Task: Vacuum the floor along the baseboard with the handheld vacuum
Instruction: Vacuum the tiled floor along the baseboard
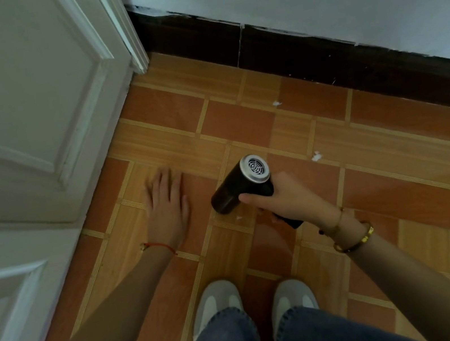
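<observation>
My right hand (285, 200) grips a black handheld vacuum (236, 190) by its handle. Its silver grille end faces up toward me and its dark nozzle end points down-left at the tiled floor (400, 194). A small white scrap (237, 218) lies just under the nozzle. My left hand (168, 206) rests flat on the floor, fingers spread, a short way left of the vacuum. The dark baseboard (319, 62) runs along the wall at the top, well beyond the vacuum. Two more white scraps lie nearer it, one (276, 103) by the baseboard and one (316, 156) right of the vacuum.
A white panelled door (25, 120) and its frame (130, 37) fill the left side, meeting the baseboard in the corner. My two grey shoes (216, 305) and jeans stand at the bottom centre. Orange and wood-pattern tiles stretch to the right.
</observation>
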`<action>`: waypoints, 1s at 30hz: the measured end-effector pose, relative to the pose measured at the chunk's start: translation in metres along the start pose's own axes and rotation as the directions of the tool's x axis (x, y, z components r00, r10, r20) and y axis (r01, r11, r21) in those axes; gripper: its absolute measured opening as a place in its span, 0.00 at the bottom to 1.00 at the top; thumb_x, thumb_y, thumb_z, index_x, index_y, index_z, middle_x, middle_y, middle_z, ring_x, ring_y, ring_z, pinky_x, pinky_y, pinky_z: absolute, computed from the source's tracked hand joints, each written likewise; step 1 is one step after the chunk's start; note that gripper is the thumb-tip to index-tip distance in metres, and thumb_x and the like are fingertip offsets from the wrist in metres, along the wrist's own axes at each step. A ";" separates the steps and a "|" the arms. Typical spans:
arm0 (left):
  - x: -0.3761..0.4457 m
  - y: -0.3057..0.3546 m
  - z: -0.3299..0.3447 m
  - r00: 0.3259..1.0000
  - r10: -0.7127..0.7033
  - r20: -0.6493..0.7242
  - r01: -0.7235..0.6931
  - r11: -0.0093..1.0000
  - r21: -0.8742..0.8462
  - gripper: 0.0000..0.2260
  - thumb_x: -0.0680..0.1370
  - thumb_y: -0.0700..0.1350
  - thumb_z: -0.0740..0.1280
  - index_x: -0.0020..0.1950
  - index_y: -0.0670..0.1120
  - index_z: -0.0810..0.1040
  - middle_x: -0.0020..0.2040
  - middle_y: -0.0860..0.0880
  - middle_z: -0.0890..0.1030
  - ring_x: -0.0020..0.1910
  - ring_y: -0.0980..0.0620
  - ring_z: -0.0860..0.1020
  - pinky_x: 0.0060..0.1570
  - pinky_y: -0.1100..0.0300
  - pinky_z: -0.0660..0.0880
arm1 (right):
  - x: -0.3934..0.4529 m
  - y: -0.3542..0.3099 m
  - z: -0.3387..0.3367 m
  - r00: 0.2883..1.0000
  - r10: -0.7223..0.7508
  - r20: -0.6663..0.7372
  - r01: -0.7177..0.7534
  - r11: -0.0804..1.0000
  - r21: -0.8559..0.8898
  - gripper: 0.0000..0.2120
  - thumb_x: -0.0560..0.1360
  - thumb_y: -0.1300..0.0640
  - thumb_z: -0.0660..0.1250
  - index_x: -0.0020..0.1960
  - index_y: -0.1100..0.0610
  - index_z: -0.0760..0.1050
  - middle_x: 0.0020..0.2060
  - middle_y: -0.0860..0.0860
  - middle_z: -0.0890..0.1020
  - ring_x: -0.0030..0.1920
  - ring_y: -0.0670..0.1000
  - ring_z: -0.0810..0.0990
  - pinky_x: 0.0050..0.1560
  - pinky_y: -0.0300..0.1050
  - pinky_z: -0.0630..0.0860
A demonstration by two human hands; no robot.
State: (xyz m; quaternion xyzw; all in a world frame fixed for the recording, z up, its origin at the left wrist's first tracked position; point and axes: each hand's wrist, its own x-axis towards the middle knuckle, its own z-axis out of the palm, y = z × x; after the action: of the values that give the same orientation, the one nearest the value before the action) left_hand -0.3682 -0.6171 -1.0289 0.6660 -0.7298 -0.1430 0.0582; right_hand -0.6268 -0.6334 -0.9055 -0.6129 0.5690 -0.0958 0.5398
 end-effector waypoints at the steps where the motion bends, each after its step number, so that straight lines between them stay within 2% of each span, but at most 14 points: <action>1: 0.000 0.001 0.001 1.000 -0.001 -0.011 0.001 1.000 0.001 0.25 0.84 0.51 0.49 0.80 0.46 0.58 0.80 0.43 0.59 0.80 0.44 0.54 0.78 0.40 0.47 | 0.000 0.000 0.000 1.000 -0.003 -0.023 0.003 1.000 0.006 0.08 0.76 0.47 0.68 0.41 0.45 0.71 0.33 0.59 0.81 0.25 0.49 0.79 0.30 0.40 0.76; 3: 0.000 0.002 0.003 1.000 -0.004 -0.027 0.004 1.000 0.007 0.24 0.84 0.51 0.50 0.80 0.45 0.59 0.80 0.43 0.59 0.80 0.45 0.54 0.78 0.39 0.47 | 0.000 0.001 -0.002 0.999 -0.005 -0.042 0.005 1.000 0.010 0.08 0.76 0.47 0.69 0.41 0.46 0.71 0.34 0.60 0.81 0.24 0.48 0.78 0.29 0.38 0.76; 6: 0.000 0.004 0.004 0.998 -0.017 -0.054 0.018 1.000 0.014 0.24 0.84 0.49 0.52 0.79 0.45 0.60 0.80 0.43 0.60 0.80 0.45 0.55 0.78 0.40 0.45 | 0.002 0.003 -0.002 1.000 -0.020 -0.009 0.020 0.998 -0.056 0.07 0.75 0.46 0.69 0.43 0.46 0.72 0.29 0.49 0.78 0.25 0.44 0.77 0.30 0.36 0.73; 7: 0.000 0.005 0.003 0.998 -0.023 -0.067 0.023 1.000 0.010 0.23 0.84 0.49 0.53 0.79 0.45 0.61 0.79 0.43 0.61 0.80 0.45 0.55 0.78 0.40 0.44 | 0.003 0.004 0.000 0.999 -0.029 -0.044 0.025 0.995 -0.094 0.07 0.75 0.45 0.69 0.46 0.48 0.74 0.29 0.45 0.77 0.27 0.43 0.77 0.32 0.36 0.72; 10: 0.005 0.009 0.002 0.993 -0.033 -0.116 0.032 0.999 -0.003 0.21 0.83 0.45 0.57 0.77 0.43 0.64 0.77 0.41 0.64 0.79 0.43 0.58 0.78 0.40 0.43 | 0.010 0.012 0.003 0.963 -0.075 -0.258 0.039 0.989 -0.142 0.20 0.75 0.43 0.68 0.62 0.53 0.75 0.43 0.45 0.82 0.41 0.43 0.79 0.40 0.35 0.73; 11: 0.007 0.010 0.001 0.991 -0.030 -0.130 0.030 1.000 -0.005 0.21 0.83 0.44 0.58 0.76 0.42 0.65 0.76 0.41 0.65 0.79 0.43 0.58 0.79 0.40 0.44 | 0.013 0.013 0.002 0.954 -0.089 -0.286 0.049 0.988 -0.143 0.24 0.74 0.42 0.69 0.65 0.53 0.73 0.48 0.46 0.82 0.46 0.44 0.80 0.44 0.36 0.74; 13: 0.013 0.011 0.001 0.989 -0.016 -0.145 0.014 1.000 -0.012 0.21 0.83 0.44 0.58 0.76 0.42 0.64 0.76 0.40 0.65 0.78 0.42 0.58 0.79 0.41 0.44 | 0.019 0.015 -0.003 0.962 -0.099 -0.256 0.063 0.988 -0.143 0.26 0.74 0.42 0.69 0.66 0.53 0.72 0.52 0.47 0.82 0.50 0.46 0.80 0.47 0.38 0.76; 15: 0.021 0.013 0.001 0.988 -0.005 -0.152 0.000 1.000 -0.029 0.21 0.83 0.44 0.58 0.76 0.42 0.64 0.75 0.40 0.65 0.78 0.42 0.58 0.79 0.42 0.45 | 0.023 0.015 -0.005 0.964 -0.114 -0.240 0.074 0.983 -0.167 0.25 0.73 0.42 0.69 0.66 0.52 0.72 0.52 0.46 0.82 0.51 0.46 0.80 0.46 0.37 0.75; 17: 0.030 0.014 0.002 0.988 0.008 -0.152 -0.013 0.999 -0.038 0.21 0.84 0.44 0.57 0.76 0.42 0.64 0.76 0.40 0.65 0.79 0.42 0.58 0.79 0.42 0.46 | 0.028 0.017 -0.003 0.940 -0.110 -0.324 0.053 0.982 -0.180 0.25 0.73 0.41 0.69 0.66 0.52 0.73 0.52 0.47 0.82 0.49 0.46 0.80 0.45 0.39 0.76; 20: 0.043 0.015 0.004 0.988 0.032 -0.151 -0.039 0.998 -0.042 0.20 0.84 0.45 0.57 0.76 0.41 0.64 0.76 0.39 0.65 0.78 0.41 0.58 0.79 0.42 0.50 | 0.039 0.022 -0.003 0.893 -0.084 -0.442 0.006 0.985 -0.174 0.25 0.74 0.40 0.68 0.64 0.53 0.73 0.43 0.46 0.81 0.38 0.42 0.76 0.35 0.33 0.69; 22: 0.052 0.017 0.005 0.988 0.046 -0.151 -0.052 0.998 -0.034 0.21 0.84 0.45 0.57 0.76 0.41 0.64 0.76 0.38 0.64 0.78 0.41 0.59 0.79 0.43 0.51 | 0.046 0.022 -0.009 0.897 -0.082 -0.434 0.016 0.988 -0.154 0.24 0.74 0.40 0.67 0.64 0.53 0.74 0.38 0.41 0.76 0.33 0.39 0.72 0.31 0.31 0.65; 26: 0.059 0.018 0.009 0.986 0.041 -0.162 -0.050 0.998 -0.049 0.21 0.84 0.45 0.57 0.76 0.41 0.64 0.77 0.38 0.64 0.78 0.41 0.59 0.78 0.42 0.53 | 0.064 0.018 -0.021 0.940 -0.100 -0.327 0.081 0.994 -0.071 0.23 0.74 0.43 0.69 0.65 0.54 0.73 0.36 0.37 0.74 0.33 0.38 0.73 0.36 0.31 0.68; 28: 0.057 0.018 0.012 0.983 0.042 -0.180 -0.054 0.997 -0.063 0.21 0.84 0.45 0.57 0.77 0.41 0.64 0.77 0.39 0.64 0.78 0.41 0.59 0.78 0.42 0.53 | 0.075 0.016 -0.025 0.910 -0.126 -0.395 0.087 0.990 -0.115 0.23 0.74 0.43 0.69 0.64 0.55 0.74 0.39 0.40 0.77 0.36 0.39 0.75 0.35 0.28 0.68; 30: 0.057 0.017 0.013 0.979 0.047 -0.199 -0.064 0.995 -0.081 0.21 0.84 0.44 0.58 0.77 0.41 0.64 0.77 0.39 0.64 0.78 0.42 0.59 0.78 0.41 0.54 | 0.089 0.014 -0.029 0.861 -0.135 -0.490 0.081 0.988 -0.129 0.25 0.74 0.43 0.69 0.65 0.56 0.74 0.48 0.45 0.82 0.45 0.42 0.80 0.38 0.25 0.69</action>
State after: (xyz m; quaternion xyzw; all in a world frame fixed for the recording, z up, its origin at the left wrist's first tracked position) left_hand -0.3940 -0.6704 -1.0426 0.6530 -0.7319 -0.1065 0.1631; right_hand -0.6270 -0.7175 -0.9486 -0.6258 0.6577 -0.2505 0.3363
